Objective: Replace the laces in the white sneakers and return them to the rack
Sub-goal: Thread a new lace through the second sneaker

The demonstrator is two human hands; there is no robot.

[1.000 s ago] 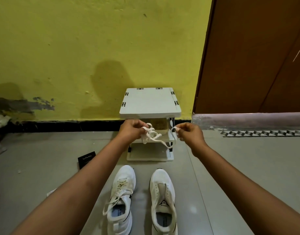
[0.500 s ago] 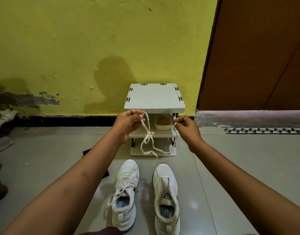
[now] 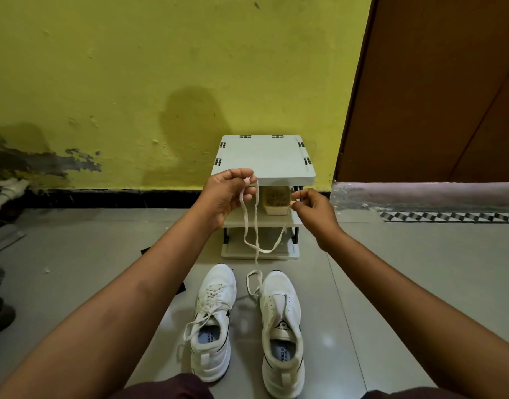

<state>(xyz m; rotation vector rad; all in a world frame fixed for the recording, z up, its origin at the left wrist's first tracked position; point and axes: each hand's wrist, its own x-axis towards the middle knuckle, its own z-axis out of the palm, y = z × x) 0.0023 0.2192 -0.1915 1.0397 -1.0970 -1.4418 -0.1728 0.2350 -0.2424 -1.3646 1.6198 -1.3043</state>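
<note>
Two white sneakers stand side by side on the grey floor. The left sneaker (image 3: 213, 321) has a lace threaded in it, loose at the ends. The right sneaker (image 3: 282, 329) has bare eyelets. Both my hands hold a loose white lace (image 3: 254, 223) up in front of the rack. My left hand (image 3: 228, 197) pinches one part of it near the top, and my right hand (image 3: 312, 210) pinches an end. The lace hangs in long loops, its lowest loop touching the toe of the right sneaker. The small white rack (image 3: 264, 156) stands against the yellow wall.
A small tub (image 3: 276, 200) of tan material sits on the rack's middle shelf. A brown door (image 3: 437, 90) with a raised sill lies to the right. A dark flat object (image 3: 149, 251) lies on the floor under my left forearm. Clutter sits at the far left.
The bunched lace has come undone and now hangs down in long loops to the right sneaker's toe. My hands rose slightly and moved apart.
</note>
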